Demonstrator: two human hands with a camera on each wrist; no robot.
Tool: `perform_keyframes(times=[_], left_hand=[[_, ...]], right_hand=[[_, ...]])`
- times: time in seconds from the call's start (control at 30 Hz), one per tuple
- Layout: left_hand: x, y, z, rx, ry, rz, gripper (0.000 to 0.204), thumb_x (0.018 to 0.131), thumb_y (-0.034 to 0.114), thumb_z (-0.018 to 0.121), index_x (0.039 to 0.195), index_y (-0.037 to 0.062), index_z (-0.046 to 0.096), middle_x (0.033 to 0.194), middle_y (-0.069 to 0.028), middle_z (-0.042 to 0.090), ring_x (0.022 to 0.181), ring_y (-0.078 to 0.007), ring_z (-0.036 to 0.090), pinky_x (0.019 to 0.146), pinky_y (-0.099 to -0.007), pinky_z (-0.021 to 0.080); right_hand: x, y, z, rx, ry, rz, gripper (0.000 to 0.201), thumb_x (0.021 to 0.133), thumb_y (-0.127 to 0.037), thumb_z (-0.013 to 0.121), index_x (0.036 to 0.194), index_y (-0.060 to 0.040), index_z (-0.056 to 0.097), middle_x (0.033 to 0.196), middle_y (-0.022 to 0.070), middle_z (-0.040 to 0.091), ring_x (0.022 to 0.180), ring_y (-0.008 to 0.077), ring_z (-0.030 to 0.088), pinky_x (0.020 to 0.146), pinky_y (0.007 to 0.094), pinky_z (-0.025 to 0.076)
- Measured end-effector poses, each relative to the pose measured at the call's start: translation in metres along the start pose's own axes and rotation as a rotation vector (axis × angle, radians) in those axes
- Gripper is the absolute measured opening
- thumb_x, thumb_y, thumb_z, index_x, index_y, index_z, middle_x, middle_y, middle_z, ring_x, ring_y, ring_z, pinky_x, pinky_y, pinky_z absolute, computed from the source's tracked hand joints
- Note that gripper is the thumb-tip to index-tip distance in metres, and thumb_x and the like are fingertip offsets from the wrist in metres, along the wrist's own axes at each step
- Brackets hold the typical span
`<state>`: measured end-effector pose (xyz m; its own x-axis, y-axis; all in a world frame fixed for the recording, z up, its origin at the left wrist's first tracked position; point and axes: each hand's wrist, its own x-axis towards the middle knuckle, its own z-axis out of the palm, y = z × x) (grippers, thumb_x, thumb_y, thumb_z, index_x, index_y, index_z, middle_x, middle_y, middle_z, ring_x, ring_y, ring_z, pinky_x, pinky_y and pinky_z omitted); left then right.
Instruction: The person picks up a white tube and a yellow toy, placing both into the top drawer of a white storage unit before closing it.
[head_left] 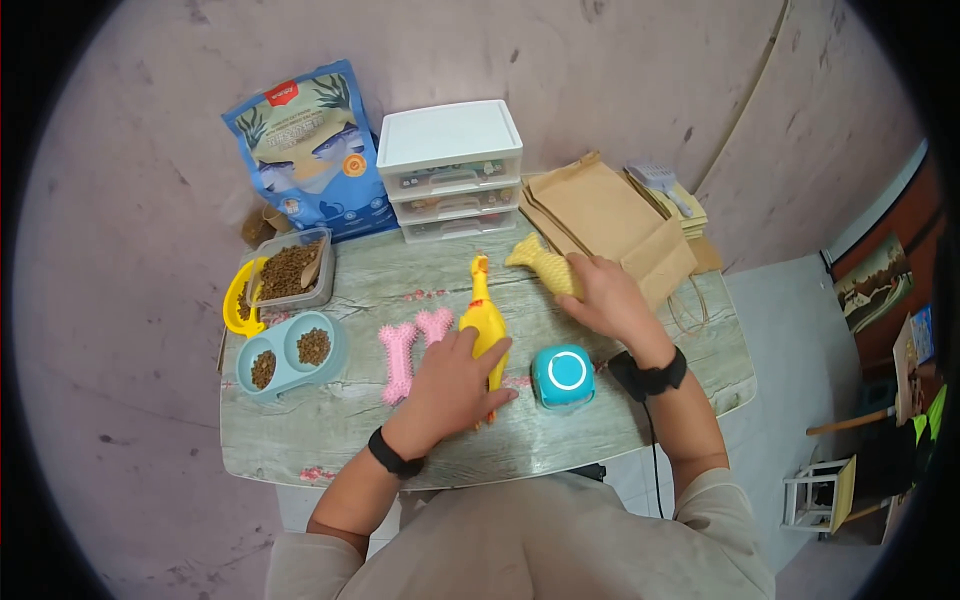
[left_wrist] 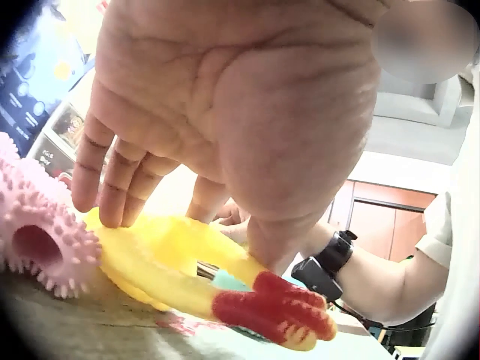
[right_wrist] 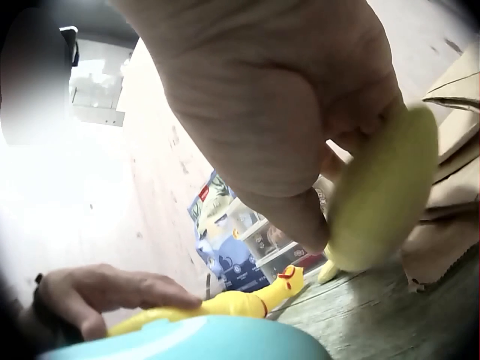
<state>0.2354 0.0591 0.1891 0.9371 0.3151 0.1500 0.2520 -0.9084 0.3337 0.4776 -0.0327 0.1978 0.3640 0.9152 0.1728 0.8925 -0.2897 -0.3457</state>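
A yellow rubber chicken (head_left: 482, 318) with red feet lies lengthwise near the table's middle. My left hand (head_left: 452, 382) rests on its body from above, fingers fairly straight across it and thumb beside the legs. Just left of that hand are two pink spiky bone toys (head_left: 398, 362). My right hand (head_left: 612, 300) grips a yellow scaly fish toy (head_left: 545, 264) at the back right, thumb on the near side; its tail points left. In the right wrist view the fish (right_wrist: 386, 191) is tilted close over the tabletop. Between the hands sits a teal rounded cube (head_left: 563, 378) with a white ring.
At the left are a blue double bowl (head_left: 290, 375) of kibble, a clear tub (head_left: 322, 285) of kibble and a yellow-handled scoop (head_left: 236, 300). Behind stand a pet food bag (head_left: 310, 150) and a white drawer unit (head_left: 450, 140). Paper bags (head_left: 610, 215) and a grey slotted scoop (head_left: 655, 178) lie back right.
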Motion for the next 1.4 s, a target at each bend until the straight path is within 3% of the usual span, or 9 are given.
perform_keyframes(times=[0.23, 0.3, 0.4, 0.67, 0.97, 1.07, 1.17, 1.23, 1.4], left_hand=[[-0.032, -0.015, -0.028, 0.076, 0.096, -0.054, 0.067, 0.068, 0.037, 0.077, 0.125, 0.0109, 0.052, 0.117, -0.019, 0.049, 0.109, -0.0369, 0.048, 0.089, -0.0426, 0.042], [-0.047, -0.022, -0.026, 0.113, 0.072, -0.107, 0.065, 0.069, 0.036, 0.076, 0.125, 0.0107, 0.053, 0.12, -0.0213, 0.047, 0.114, -0.0389, 0.044, 0.093, -0.0433, 0.041], [-0.052, -0.03, -0.017, 0.112, 0.079, -0.155, 0.062, 0.068, 0.029, 0.078, 0.123, 0.011, 0.054, 0.119, -0.0208, 0.047, 0.115, -0.0384, 0.044, 0.095, -0.0441, 0.04], [-0.029, -0.052, -0.011, 0.045, 0.152, -0.142, 0.045, 0.069, 0.01, 0.074, 0.111, 0.0097, 0.06, 0.112, -0.017, 0.051, 0.107, -0.0347, 0.048, 0.089, -0.0401, 0.045], [-0.005, -0.085, -0.005, -0.055, 0.205, -0.116, 0.047, 0.071, 0.012, 0.072, 0.116, 0.0081, 0.059, 0.114, -0.0184, 0.052, 0.109, -0.0372, 0.048, 0.092, -0.0413, 0.043], [-0.011, -0.089, -0.01, -0.145, 0.278, -0.175, 0.045, 0.075, 0.015, 0.07, 0.117, 0.0035, 0.058, 0.12, -0.0214, 0.051, 0.112, -0.0385, 0.048, 0.094, -0.0414, 0.041], [-0.006, -0.094, -0.012, -0.158, 0.346, -0.421, 0.045, 0.076, 0.021, 0.07, 0.113, -0.0011, 0.058, 0.111, -0.0232, 0.058, 0.104, -0.0368, 0.056, 0.088, -0.0406, 0.046], [0.002, -0.091, -0.02, -0.284, 0.148, -0.678, 0.044, 0.075, 0.027, 0.069, 0.105, -0.0029, 0.057, 0.099, -0.0256, 0.063, 0.097, -0.0411, 0.06, 0.081, -0.0455, 0.048], [0.007, -0.104, -0.011, -0.266, 0.197, -0.761, 0.047, 0.073, 0.03, 0.071, 0.102, -0.0035, 0.057, 0.09, -0.0236, 0.066, 0.087, -0.04, 0.064, 0.076, -0.0447, 0.051]], right_hand=[[-0.031, -0.025, -0.018, 0.034, 0.097, -0.257, 0.055, 0.069, -0.022, 0.076, 0.116, -0.0015, 0.053, 0.104, 0.0197, 0.056, 0.1, 0.0369, 0.054, 0.085, 0.0445, 0.044], [-0.052, -0.027, -0.024, 0.166, -0.126, -0.436, 0.062, 0.068, -0.021, 0.078, 0.121, -0.004, 0.052, 0.112, 0.0207, 0.055, 0.104, 0.0381, 0.053, 0.089, 0.0439, 0.043], [-0.069, -0.031, -0.018, 0.084, -0.291, -0.459, 0.067, 0.067, -0.023, 0.079, 0.126, -0.0074, 0.051, 0.118, 0.0209, 0.053, 0.108, 0.0391, 0.052, 0.093, 0.0435, 0.042], [-0.047, -0.038, 0.005, 0.052, -0.269, -0.333, 0.069, 0.064, -0.022, 0.079, 0.126, -0.0074, 0.051, 0.11, 0.0213, 0.053, 0.1, 0.0378, 0.055, 0.086, 0.0421, 0.045], [-0.016, -0.045, 0.006, -0.08, -0.025, -0.472, 0.056, 0.068, -0.022, 0.076, 0.118, -0.0047, 0.057, 0.116, 0.0226, 0.053, 0.109, 0.0391, 0.051, 0.091, 0.045, 0.042], [-0.004, -0.049, -0.005, 0.126, -0.074, -0.493, 0.053, 0.072, -0.021, 0.074, 0.119, -0.0033, 0.056, 0.12, 0.021, 0.053, 0.11, 0.0387, 0.052, 0.093, 0.0412, 0.043], [0.017, -0.068, 0.004, 0.198, 0.006, -0.534, 0.05, 0.073, -0.023, 0.073, 0.115, -0.0001, 0.058, 0.118, 0.0204, 0.056, 0.11, 0.0379, 0.052, 0.094, 0.044, 0.041], [0.034, -0.078, 0.019, 0.277, -0.109, -0.653, 0.046, 0.076, -0.021, 0.072, 0.115, 0.0, 0.058, 0.112, 0.0209, 0.059, 0.107, 0.0366, 0.055, 0.093, 0.0418, 0.043], [0.054, -0.094, 0.035, 0.134, -0.439, -0.608, 0.041, 0.078, -0.023, 0.07, 0.109, 0.0011, 0.059, 0.105, 0.0209, 0.062, 0.102, 0.0364, 0.057, 0.09, 0.0425, 0.045]])
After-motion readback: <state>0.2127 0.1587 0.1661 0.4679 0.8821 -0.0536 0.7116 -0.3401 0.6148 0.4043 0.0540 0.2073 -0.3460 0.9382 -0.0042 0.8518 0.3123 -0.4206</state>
